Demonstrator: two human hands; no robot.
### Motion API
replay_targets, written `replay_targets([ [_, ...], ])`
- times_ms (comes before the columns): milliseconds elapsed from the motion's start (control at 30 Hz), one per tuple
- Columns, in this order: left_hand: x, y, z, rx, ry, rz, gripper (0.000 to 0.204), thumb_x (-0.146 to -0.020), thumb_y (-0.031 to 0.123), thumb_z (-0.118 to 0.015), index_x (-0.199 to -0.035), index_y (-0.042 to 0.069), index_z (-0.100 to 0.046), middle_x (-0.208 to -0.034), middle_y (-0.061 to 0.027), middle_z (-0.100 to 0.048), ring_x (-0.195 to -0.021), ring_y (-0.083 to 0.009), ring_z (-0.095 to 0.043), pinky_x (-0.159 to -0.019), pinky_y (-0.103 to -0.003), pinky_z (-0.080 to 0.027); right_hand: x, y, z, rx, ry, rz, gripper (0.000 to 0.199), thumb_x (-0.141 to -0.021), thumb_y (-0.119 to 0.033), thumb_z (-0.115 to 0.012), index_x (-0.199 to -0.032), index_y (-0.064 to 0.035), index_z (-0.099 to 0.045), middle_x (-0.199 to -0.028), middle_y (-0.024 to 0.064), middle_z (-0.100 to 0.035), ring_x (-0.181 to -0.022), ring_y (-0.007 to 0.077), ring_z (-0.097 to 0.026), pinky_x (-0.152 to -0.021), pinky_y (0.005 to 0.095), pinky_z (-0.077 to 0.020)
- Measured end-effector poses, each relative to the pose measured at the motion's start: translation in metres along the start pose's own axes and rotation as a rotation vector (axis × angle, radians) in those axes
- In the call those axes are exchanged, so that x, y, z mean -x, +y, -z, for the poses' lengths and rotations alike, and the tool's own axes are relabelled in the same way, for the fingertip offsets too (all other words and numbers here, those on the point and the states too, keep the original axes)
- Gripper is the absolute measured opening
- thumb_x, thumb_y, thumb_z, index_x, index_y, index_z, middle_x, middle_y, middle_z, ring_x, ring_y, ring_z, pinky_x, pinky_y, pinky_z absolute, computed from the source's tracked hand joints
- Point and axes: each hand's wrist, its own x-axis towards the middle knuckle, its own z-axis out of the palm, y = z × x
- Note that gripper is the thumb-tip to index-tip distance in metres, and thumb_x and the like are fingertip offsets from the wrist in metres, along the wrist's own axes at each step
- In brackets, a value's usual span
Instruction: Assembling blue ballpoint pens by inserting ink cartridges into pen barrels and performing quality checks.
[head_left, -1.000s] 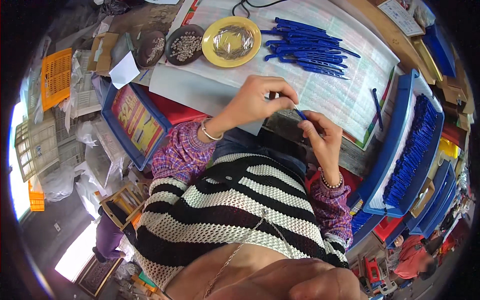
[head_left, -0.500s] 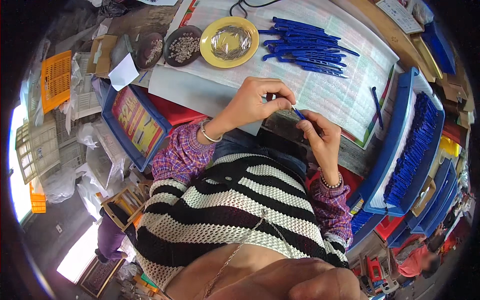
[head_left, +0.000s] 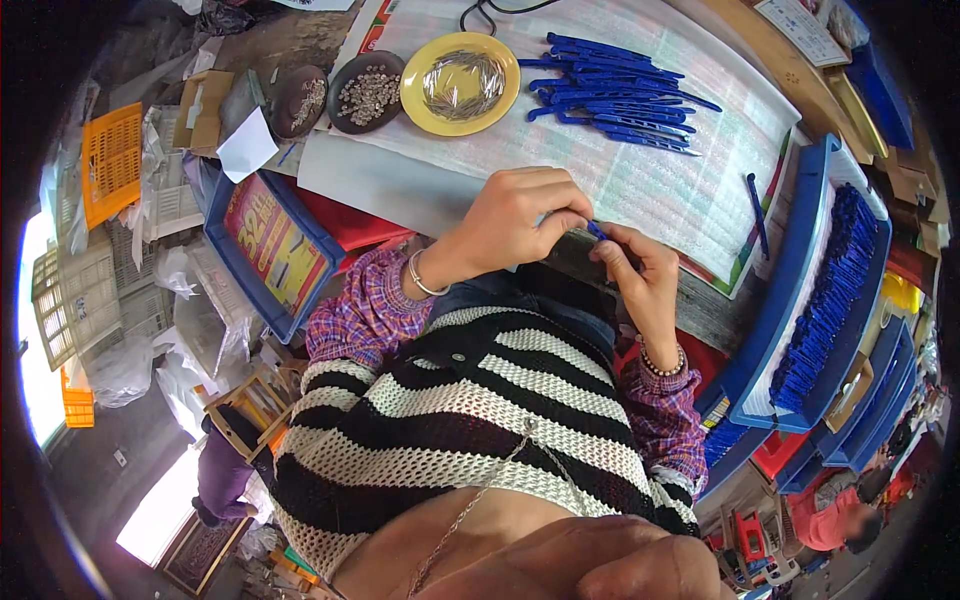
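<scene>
Just off the table's near edge, my two hands meet over a slim blue plastic piece. My right hand grips it between thumb and fingers, and its lower part is hidden there. At its other end, my left hand is pinched closed, thumb and fingertips against the piece. Any small part inside that pinch is hidden. Beyond my hands lies a pile of similar slim blue plastic pieces. A yellow plate holds thin silvery metal pins.
Left of the plate stand two dark bowls, one nearer and one farther left, with small metal parts. One blue piece lies apart, near a blue tray full of blue pieces at right. Another blue tray sits at left.
My left hand has turned and come down over the end of the blue piece. The thin light-coloured tip seen between my hands before is now covered.
</scene>
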Motion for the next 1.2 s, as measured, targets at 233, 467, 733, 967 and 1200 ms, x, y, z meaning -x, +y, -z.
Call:
replay_targets([
  [233,0.0,-0.012,0.009,0.457,0.079,0.275,0.019,-0.084,0.007,-0.066,-0.103,0.002,-0.067,-0.08,-0.0043,-0.065,-0.074,-0.0102,-0.061,-0.069,-0.026,-0.049,-0.004,-0.003,0.0,-0.072,-0.015,-0.079,0.021,-0.091,-0.007,-0.061,-0.108,0.0043,-0.066,-0.077,0.0027,-0.066,-0.059,0.004,-0.049,-0.052,0.0192,-0.04],
  [467,0.01,-0.019,0.003,0.398,-0.134,0.226,0.021,-0.09,0.015,-0.061,-0.106,0.003,-0.066,-0.091,-0.0086,-0.069,-0.083,-0.0106,-0.063,-0.075,-0.028,-0.05,-0.001,-0.016,-0.008,-0.03,-0.036,-0.106,0.022,-0.089,-0.006,-0.057,-0.106,0.0053,-0.065,-0.077,0.0034,-0.064,-0.059,0.0046,-0.048,-0.053,0.0184,-0.0366],
  [733,0.017,-0.024,0.033,0.393,-0.095,0.167,0.021,-0.085,0.016,-0.065,-0.103,0.005,-0.067,-0.08,-0.0074,-0.068,-0.063,-0.0126,-0.06,-0.059,-0.028,-0.046,-0.002,-0.02,-0.016,-0.198,-0.05,-0.189,0.025,-0.089,-0.007,-0.061,-0.11,0.0066,-0.063,-0.079,0.006,-0.065,-0.06,0.0052,-0.05,-0.055,0.0177,-0.0388],
  [967,0.069,-0.105,0.195,-0.538,0.601,0.304,0.018,-0.078,0.012,-0.064,-0.094,0.008,-0.069,-0.087,-0.0119,-0.067,-0.079,-0.0296,-0.064,-0.073,-0.036,-0.051,-0.01,-0.034,-0.03,-0.137,-0.113,-0.214,0.025,-0.089,-0.009,-0.062,-0.109,0.0054,-0.064,-0.079,0.0055,-0.065,-0.06,0.005,-0.05,-0.055,0.0173,-0.0381],
  [1200,0.103,-0.167,0.232,-0.878,0.51,0.534,0.026,-0.073,0.014,-0.069,-0.099,0.01,-0.07,-0.087,-0.0122,-0.064,-0.081,-0.0298,-0.063,-0.074,-0.04,-0.05,-0.017,-0.034,-0.04,-0.115,-0.157,-0.211,0.024,-0.089,-0.01,-0.062,-0.107,0.006,-0.065,-0.079,0.0046,-0.065,-0.061,0.0053,-0.05,-0.056,0.0179,-0.0389],
])
